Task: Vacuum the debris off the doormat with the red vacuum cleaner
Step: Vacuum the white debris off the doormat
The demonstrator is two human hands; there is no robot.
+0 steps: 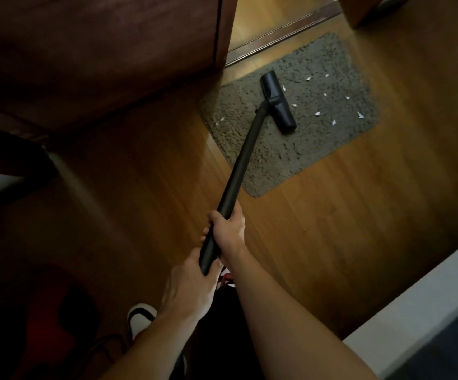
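A grey shaggy doormat (pixel 313 144) lies on the wooden floor ahead of me. Several small white scraps of debris (pixel 317 114) are scattered over its right half, and a few lie near its left edge (pixel 220 120). The black floor nozzle (pixel 277 101) of the vacuum rests on the middle of the mat. Its black wand (pixel 243 165) slants back toward me. My right hand (pixel 229 229) is wrapped around the wand higher up. My left hand (pixel 189 286) grips the wand's lower end. The red vacuum body (pixel 46 305) sits dim at lower left.
A dark wooden door (pixel 99 50) stands open at upper left, with a door threshold (pixel 277 37) beyond the mat. A white ledge (pixel 428 305) runs along the lower right. My white shoe (pixel 140 319) and a dark cord (pixel 104 349) are near my feet.
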